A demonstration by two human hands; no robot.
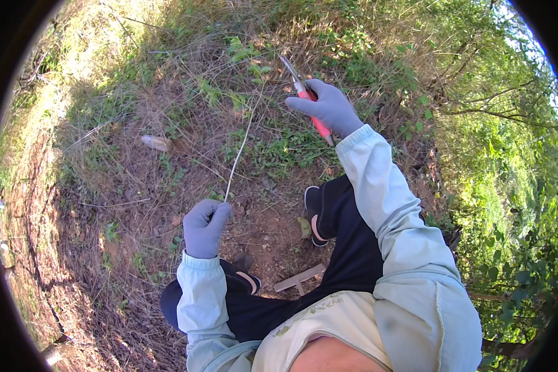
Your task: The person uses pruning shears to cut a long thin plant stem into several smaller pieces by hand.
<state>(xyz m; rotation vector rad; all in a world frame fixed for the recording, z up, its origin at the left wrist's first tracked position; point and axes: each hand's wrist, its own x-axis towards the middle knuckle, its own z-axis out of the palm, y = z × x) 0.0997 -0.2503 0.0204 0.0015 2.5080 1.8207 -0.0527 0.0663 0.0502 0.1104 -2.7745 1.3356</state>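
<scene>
My left hand, in a grey glove, pinches the lower end of a thin pale stem. The stem runs up and away from me to green leaves over the grass. My right hand, gloved the same way, grips the red handle of a metal-bladed hand tool. Its narrow blade points up and to the left, near the leafy end of the stem but apart from it. Whether the tool has one blade or two I cannot tell.
Dry grass and low green weeds cover the sloping ground. A clear plastic bottle lies to the left. Between my legs is a T-shaped wooden piece on bare soil, near my shoes. Leafy bushes stand at the right.
</scene>
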